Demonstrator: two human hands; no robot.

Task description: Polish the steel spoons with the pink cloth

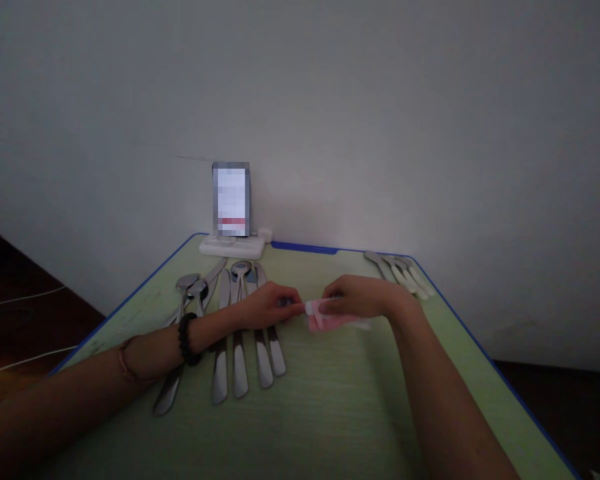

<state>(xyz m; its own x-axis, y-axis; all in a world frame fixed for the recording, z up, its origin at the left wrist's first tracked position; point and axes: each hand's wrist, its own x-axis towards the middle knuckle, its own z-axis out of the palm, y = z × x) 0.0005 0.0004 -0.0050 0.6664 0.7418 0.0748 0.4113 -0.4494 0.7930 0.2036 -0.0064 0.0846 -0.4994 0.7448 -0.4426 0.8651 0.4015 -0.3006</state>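
My left hand and my right hand meet over the middle of a light green table. Between them is a pink and white cloth. The right hand's fingers are closed on its top edge, and the left hand pinches its left end. The left arm wears a dark bead bracelet and a thin band, and it lies across a row of several metal spoons and knives on the left part of the table.
Several more spoons with pale handles lie at the table's far right. A phone stands upright on a white stand at the back edge against the wall. The table has a blue rim. White cables run over the dark floor on the left.
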